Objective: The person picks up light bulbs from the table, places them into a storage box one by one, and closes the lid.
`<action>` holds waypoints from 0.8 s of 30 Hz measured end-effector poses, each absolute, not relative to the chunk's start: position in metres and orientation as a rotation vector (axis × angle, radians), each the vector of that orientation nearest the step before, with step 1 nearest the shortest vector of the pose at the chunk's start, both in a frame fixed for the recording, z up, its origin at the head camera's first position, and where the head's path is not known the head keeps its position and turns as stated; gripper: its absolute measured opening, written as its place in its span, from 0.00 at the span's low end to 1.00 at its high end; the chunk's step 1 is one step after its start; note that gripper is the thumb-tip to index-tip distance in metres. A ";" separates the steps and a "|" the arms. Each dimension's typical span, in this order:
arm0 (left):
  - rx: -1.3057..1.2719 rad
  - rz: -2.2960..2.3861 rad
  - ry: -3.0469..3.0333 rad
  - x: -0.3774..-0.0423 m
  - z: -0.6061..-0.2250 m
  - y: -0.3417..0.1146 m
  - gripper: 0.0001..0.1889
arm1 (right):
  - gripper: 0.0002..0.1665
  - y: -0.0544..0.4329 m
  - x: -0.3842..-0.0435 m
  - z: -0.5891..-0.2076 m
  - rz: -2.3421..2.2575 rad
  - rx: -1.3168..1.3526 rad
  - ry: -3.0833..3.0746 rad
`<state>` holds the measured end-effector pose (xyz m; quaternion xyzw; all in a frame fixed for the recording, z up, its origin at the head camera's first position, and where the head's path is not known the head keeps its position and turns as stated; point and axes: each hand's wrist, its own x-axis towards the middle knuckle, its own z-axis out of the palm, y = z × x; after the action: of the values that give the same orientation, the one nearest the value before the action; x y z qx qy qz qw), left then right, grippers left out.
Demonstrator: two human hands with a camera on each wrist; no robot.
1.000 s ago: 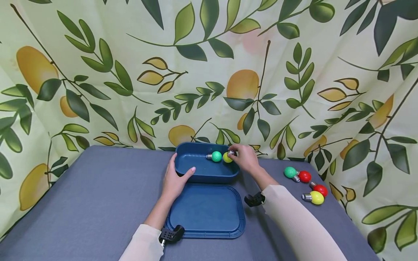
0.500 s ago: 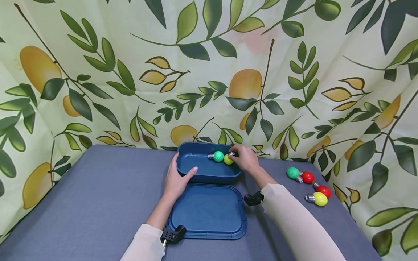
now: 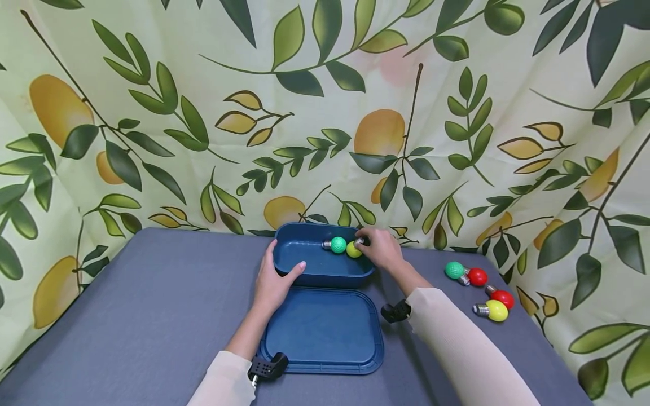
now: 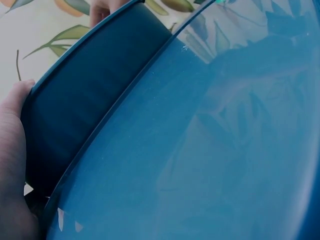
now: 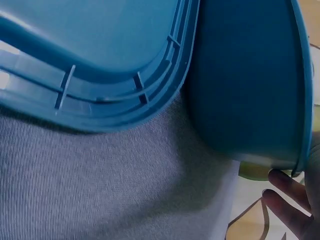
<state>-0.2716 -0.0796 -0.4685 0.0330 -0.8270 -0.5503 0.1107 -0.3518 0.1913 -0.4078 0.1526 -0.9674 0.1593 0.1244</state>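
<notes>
A deep blue plastic box (image 3: 316, 276) stands at the back of the table. Inside it lies a green light bulb (image 3: 338, 245) with a ridged surface, beside a yellow light bulb (image 3: 353, 250). My right hand (image 3: 382, 247) reaches over the box's right end and pinches the yellow bulb by its metal base, which the fingertips partly cover. My left hand (image 3: 271, 280) rests against the box's left front corner, its fingers extended along the left side and the thumb at the front rim. In the right wrist view, fingers (image 5: 290, 200) show beside the box wall; the bulb is out of sight there.
A flat blue lid (image 3: 322, 332) lies in front of the box. On the right of the table are a green bulb (image 3: 453, 269), a red bulb (image 3: 477, 277), another red bulb (image 3: 503, 299) and a yellow bulb (image 3: 496, 310). A leaf-patterned cloth (image 3: 304, 124) hangs behind.
The view shifts slightly. My right hand stays on the yellow bulb in the box, and the left hand keeps its place at the corner.
</notes>
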 end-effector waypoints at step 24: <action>0.102 -1.607 -2.451 -0.272 -0.469 -0.080 0.51 | 0.21 0.249 -0.292 -0.399 0.839 0.458 -2.638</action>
<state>-0.2719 -0.0799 -0.4694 0.0347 -0.8312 -0.5450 0.1043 -0.2916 0.2493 -0.3986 0.1609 -0.9269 0.2949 0.1673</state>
